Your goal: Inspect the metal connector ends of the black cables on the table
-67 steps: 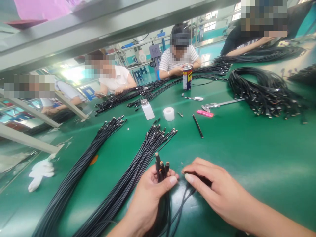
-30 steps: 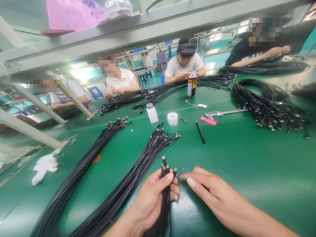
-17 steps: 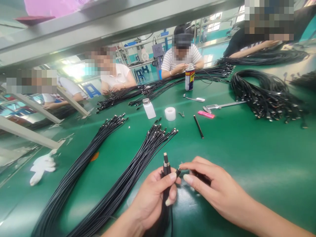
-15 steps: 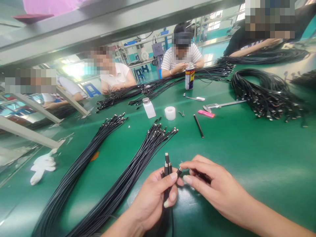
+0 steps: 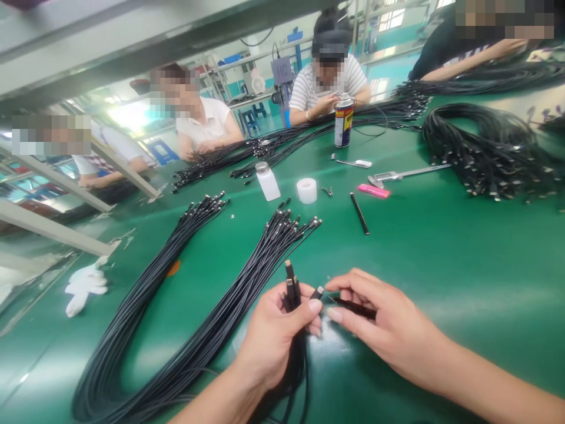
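Looking down at a green workbench [image 5: 463, 282], going left to right; well left of the hands a crumpled white glove [image 5: 83, 292] lies on the bench; just left of the left hand run two long bundles of black cables [image 5: 194, 312], the nearer one almost reaching that hand; the left hand [image 5: 276, 335] is closed around a small bunch of black cables [image 5: 296, 359], with flat connectors [image 5: 289, 277] sticking up past the fingers; one more connector [image 5: 316, 292] pokes out sideways toward the right hand; the right hand [image 5: 388, 324] is half closed, pinching a short black piece [image 5: 353, 307] between thumb and fingers, though I can't tell exactly what it is; well ahead of the hands sit a white bottle [image 5: 267, 184], a roll of white tape [image 5: 306, 191], a small metal clip [image 5: 327, 191], a spray can [image 5: 343, 121], a black marker [image 5: 359, 213], a small pink item [image 5: 374, 190] and a steel caliper [image 5: 406, 173]; further right, ahead of the right hand, lies a big heap of coiled black cables [image 5: 485, 153].
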